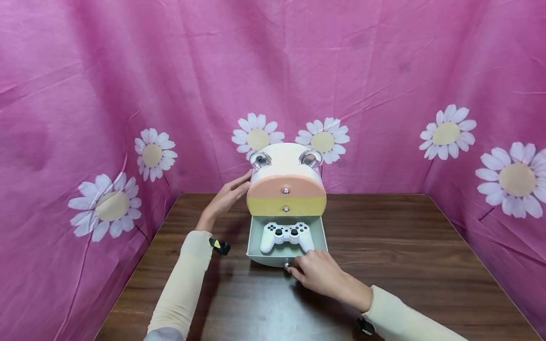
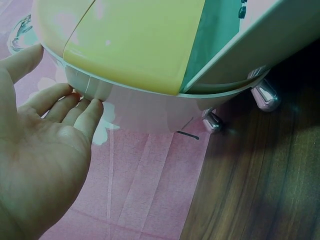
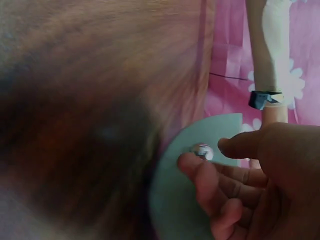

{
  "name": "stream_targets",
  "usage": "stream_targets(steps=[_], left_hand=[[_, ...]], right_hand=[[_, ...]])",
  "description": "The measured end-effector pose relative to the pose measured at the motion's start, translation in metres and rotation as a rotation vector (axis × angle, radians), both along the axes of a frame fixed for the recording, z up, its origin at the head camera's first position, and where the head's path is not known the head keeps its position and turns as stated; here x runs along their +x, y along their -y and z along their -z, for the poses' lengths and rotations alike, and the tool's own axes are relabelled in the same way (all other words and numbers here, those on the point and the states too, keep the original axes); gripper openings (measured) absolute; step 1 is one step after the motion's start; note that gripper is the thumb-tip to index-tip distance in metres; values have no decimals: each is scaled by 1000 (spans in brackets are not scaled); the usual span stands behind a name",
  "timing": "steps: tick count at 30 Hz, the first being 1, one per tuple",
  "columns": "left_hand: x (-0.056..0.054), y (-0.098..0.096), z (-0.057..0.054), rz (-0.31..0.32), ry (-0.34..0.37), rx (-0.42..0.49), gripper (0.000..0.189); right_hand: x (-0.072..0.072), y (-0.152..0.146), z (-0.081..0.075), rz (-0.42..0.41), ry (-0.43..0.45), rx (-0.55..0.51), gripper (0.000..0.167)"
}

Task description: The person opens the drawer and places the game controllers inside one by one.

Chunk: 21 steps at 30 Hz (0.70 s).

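A small rounded drawer cabinet point(image 1: 286, 158) with peach and yellow upper drawers stands on the table. Its pale green bottom drawer point(image 1: 252, 241) is pulled out, and a white game controller point(image 1: 286, 235) lies inside it. At that drawer's front, my right hand point(image 1: 320, 272) has its curled fingers at the silver knob point(image 3: 202, 151). The index fingertip meets the knob, while the thumb tip shows slightly apart in the right wrist view. My left hand point(image 2: 47, 145) rests its extended fingertips against the cabinet's left side wall point(image 2: 135, 110).
The brown wooden table point(image 1: 384, 251) extends on both sides of the cabinet. Shiny metal feet point(image 2: 265, 95) hold the cabinet up, and two silver rings point(image 1: 260, 160) stick out near its top. A pink curtain point(image 1: 362, 71) with white daisies hangs behind and at the sides.
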<state>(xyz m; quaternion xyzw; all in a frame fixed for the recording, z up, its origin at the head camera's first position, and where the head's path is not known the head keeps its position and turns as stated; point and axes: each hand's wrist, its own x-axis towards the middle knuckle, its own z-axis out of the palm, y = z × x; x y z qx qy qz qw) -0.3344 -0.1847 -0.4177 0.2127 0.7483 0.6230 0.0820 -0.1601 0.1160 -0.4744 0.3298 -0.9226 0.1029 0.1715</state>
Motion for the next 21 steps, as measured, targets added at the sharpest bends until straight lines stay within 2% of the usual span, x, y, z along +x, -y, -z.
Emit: stream_targets(steps=[8, 15, 21], left_hand=[[-1, 1, 0, -5, 7, -3, 59], [-1, 0, 1, -8, 9, 11, 58], [0, 0, 1, -6, 6, 19, 58]], right_hand=[[1, 9, 22, 130, 84, -24, 57], [3, 20, 29, 219, 119, -48, 60], [4, 27, 32, 250, 113, -71, 59]])
